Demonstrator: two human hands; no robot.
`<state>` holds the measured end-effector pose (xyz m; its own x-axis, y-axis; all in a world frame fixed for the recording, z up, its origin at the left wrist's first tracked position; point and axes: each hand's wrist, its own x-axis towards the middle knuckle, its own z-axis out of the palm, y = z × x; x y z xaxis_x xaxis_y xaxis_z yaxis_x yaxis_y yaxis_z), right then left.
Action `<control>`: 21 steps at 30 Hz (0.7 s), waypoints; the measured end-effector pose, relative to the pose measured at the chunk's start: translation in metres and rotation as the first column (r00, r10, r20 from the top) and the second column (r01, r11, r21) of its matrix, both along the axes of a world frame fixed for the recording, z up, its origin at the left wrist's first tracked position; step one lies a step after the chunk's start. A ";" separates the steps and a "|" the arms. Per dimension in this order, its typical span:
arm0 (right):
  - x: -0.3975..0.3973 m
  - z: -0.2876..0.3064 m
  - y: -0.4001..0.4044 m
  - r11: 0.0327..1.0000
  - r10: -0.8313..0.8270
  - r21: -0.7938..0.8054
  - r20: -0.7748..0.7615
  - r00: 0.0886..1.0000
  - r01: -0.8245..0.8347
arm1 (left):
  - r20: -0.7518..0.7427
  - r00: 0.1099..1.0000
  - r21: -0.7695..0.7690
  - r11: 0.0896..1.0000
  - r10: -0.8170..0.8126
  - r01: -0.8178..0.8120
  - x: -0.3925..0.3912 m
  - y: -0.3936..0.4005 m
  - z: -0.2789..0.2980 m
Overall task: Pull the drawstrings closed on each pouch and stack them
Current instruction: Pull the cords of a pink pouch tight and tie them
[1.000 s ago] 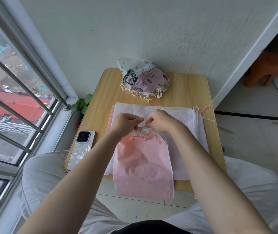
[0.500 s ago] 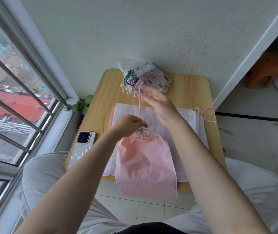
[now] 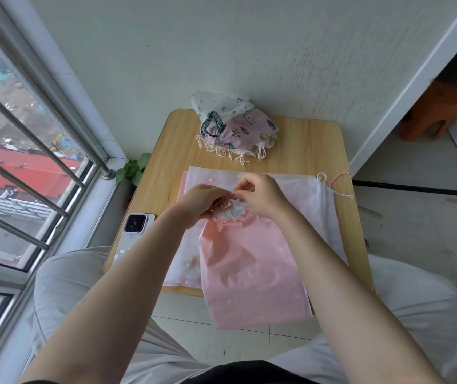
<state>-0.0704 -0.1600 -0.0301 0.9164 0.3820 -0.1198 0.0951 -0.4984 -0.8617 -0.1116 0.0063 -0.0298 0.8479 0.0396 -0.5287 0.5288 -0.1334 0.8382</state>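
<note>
Both hands, the left hand (image 3: 203, 200) and right hand (image 3: 260, 196), pinch the drawstring at the gathered mouth of the pink pouch (image 3: 249, 270) lying near on the surface (image 3: 305, 151), so cinching looks nearly done; next comes carrying it to the far stack of closed pouches (image 3: 235, 126)

Single head-worn wide-angle view, looking steeply down, close over table (image 3: 305, 151)

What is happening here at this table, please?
A person is closing a pink pouch. The left hand grips its gathered neck and the right hand pinches the drawstring there. The pouch lies on flat white pouches. Closed pouches are piled at the far edge of the table.
</note>
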 end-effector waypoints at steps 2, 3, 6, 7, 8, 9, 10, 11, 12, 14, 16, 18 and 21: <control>0.004 -0.002 -0.008 0.998 -0.018 0.053 -0.088 0.996 0.023 | 0.049 0.998 0.003 0.999 0.050 -0.050 0.000 0.004 -0.002; 0.005 -0.003 -0.012 0.996 -0.024 0.082 -0.136 0.990 0.035 | 0.066 0.994 0.016 0.996 0.082 -0.083 0.000 0.006 -0.002; 0.006 -0.002 -0.017 0.991 -0.025 0.123 -0.198 0.980 0.050 | 0.097 0.992 0.093 0.992 0.078 -0.088 0.003 0.006 -0.004; 0.005 0.000 -0.015 0.991 -0.017 0.129 -0.202 0.979 0.044 | 0.109 0.993 0.115 0.991 0.052 -0.065 0.003 0.004 -0.002; 0.003 0.002 -0.013 0.990 -0.001 0.140 -0.206 0.978 0.031 | 0.129 0.991 0.132 0.990 0.028 -0.045 0.003 0.001 -0.001; 0.003 0.005 -0.010 0.987 0.026 0.158 -0.209 0.978 0.008 | 0.153 0.988 0.148 0.988 0.010 -0.033 0.003 -0.001 0.001; 0.001 0.006 -0.007 0.987 0.056 0.162 -0.201 0.978 -0.024 | 0.177 0.984 0.170 0.985 -0.004 -0.027 0.003 -0.004 0.003; 0.001 0.007 -0.005 0.988 0.082 0.146 -0.181 0.980 -0.055 | 0.196 0.980 0.197 0.980 -0.016 -0.024 0.004 -0.006 0.004; 0.000 0.008 -0.004 0.991 0.095 0.110 -0.153 0.984 -0.078 | 0.212 0.977 0.223 0.975 -0.028 -0.021 0.005 -0.007 0.004; 0.000 0.008 -0.002 0.996 0.088 0.025 -0.088 0.992 -0.086 | 0.227 0.973 0.276 0.961 -0.046 -0.020 0.006 -0.008 0.004; 0.000 0.007 0.000 0.997 0.072 -0.038 -0.035 0.997 -0.073 | 0.230 0.973 0.312 0.949 -0.033 -0.041 0.005 -0.009 0.003; -0.001 0.008 0.002 0.996 0.049 -0.068 0.002 0.999 -0.049 | 0.235 0.971 0.265 0.960 0.030 -0.094 0.002 -0.009 0.002; -0.002 0.007 0.002 0.996 0.020 -0.091 0.043 0.999 -0.016 | 0.214 0.971 0.182 0.973 0.105 -0.145 0.000 -0.010 0.004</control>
